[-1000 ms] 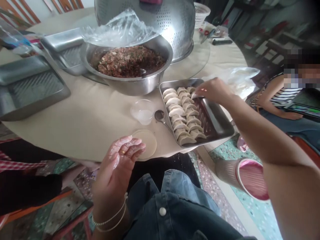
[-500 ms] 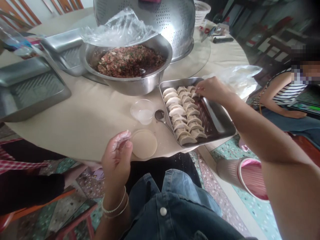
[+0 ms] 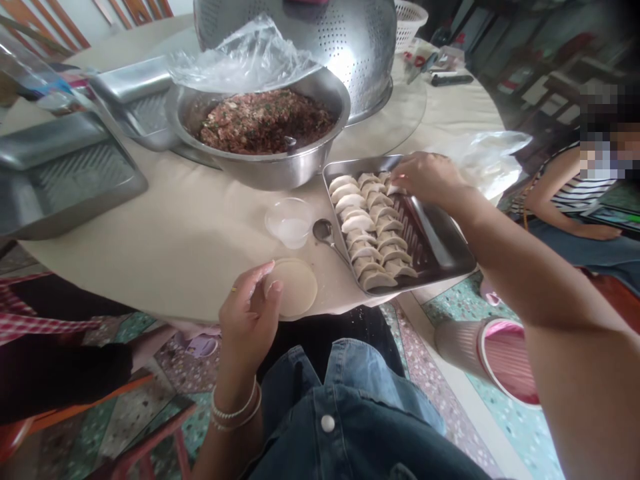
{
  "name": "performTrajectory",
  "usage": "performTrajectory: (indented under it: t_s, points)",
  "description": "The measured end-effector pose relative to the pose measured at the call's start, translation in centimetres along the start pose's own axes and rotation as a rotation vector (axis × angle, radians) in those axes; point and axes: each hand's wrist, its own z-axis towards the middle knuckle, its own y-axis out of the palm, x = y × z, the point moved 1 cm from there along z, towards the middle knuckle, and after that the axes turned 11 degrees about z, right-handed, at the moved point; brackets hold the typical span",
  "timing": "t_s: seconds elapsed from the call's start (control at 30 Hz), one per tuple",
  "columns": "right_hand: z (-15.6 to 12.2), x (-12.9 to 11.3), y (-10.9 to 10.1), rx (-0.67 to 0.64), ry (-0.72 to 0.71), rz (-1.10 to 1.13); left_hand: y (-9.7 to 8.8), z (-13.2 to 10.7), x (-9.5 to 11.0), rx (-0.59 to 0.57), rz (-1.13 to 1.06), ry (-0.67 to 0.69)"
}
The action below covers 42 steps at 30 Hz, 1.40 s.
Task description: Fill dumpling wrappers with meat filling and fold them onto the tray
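Note:
My left hand (image 3: 251, 303) reaches the left edge of a round, flat dumpling wrapper (image 3: 294, 288) on the tablecloth, its thumb and fingers apart around that edge. White flour shows on the fingertips. At the far side of the metal tray (image 3: 440, 233), my right hand (image 3: 425, 175) has its fingers closed on a folded dumpling (image 3: 397, 189), partly hidden under them. Two lengthwise rows of folded dumplings (image 3: 364, 240) fill the tray's left part. Beside the tray lies a metal spoon (image 3: 324, 232), next to a small clear bowl (image 3: 290, 223).
A large steel bowl (image 3: 280, 175) of minced filling (image 3: 265, 120) stands behind, partly under a plastic bag (image 3: 250, 60). Metal trays (image 3: 65, 180) sit at left. A steel colander (image 3: 345, 40) is at back. A co-worker's sleeve (image 3: 65, 373) shows at left; another person (image 3: 560, 173) sits right.
My left hand has moved right, up to the wrapper's edge, and turned so its back shows more. My right hand stays at the tray's far side, its back turned slightly flatter.

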Motion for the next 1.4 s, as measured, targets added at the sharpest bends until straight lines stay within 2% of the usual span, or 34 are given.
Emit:
performTrajectory:
  t_s: [0.17, 0.27, 0.33, 0.37, 0.43, 0.47, 0.53, 0.63, 0.73, 0.83, 0.9, 1.03, 1.23, 1.4]
  points:
    - [0.2, 0.6, -0.2, 0.020, 0.001, 0.042, 0.0, 0.5, 0.2, 0.102, 0.193, 0.154]
    - [-0.6, 1.0, -1.8, 0.069, 0.008, 0.069, 0.1, 0.7, 0.0, 0.092, 0.304, 0.255]
    - [-2.4, 0.3, -3.3, 0.169, -0.021, 0.100, 0.1, 0.8, -0.2, 0.072, 0.335, 0.309]
    - [-3.8, -0.6, -4.0, 0.237, -0.063, 0.126, 0.2, 0.8, -0.2, 0.070, 0.342, 0.328]
    - [-7.3, -3.4, -4.8, 0.436, -0.321, 0.262, 0.2, 0.8, -0.3, 0.068, 0.348, 0.349]
    - [-9.2, -5.2, -4.9, 0.470, -0.454, 0.343, 0.2, 0.8, -0.3, 0.068, 0.348, 0.348]
    - [-12.6, -9.1, -3.9, 0.382, -0.671, 0.489, 0.3, 0.8, -0.2, 0.071, 0.349, 0.327]
    - [-15.3, -14.5, -0.6, 0.178, -0.778, 0.623, 0.2, 0.8, 0.0, 0.099, 0.347, 0.301]
    - [-14.9, -17.6, 3.5, 0.132, -0.649, 0.728, 0.2, 0.6, 0.0, 0.106, 0.330, 0.282]
    - [-13.5, -18.5, 6.5, 0.159, -0.465, 0.701, 0.1, 0.5, 0.1, 0.111, 0.352, 0.237]
    - [-12.9, -18.5, 7.5, 0.166, -0.368, 0.673, 0.1, 0.5, 0.1, 0.116, 0.373, 0.229]
    - [-12.5, -18.2, 7.6, 0.159, -0.274, 0.660, 0.3, 0.5, 0.3, 0.103, 0.375, 0.235]
    - [-12.8, -18.2, 7.6, 0.188, -0.275, 0.744, 0.3, 0.3, 0.5, 0.112, 0.354, 0.187]
    - [-12.9, -18.1, 7.7, 0.165, -0.261, 0.773, 0.8, 1.0, 0.7, 0.110, 0.376, 0.131]
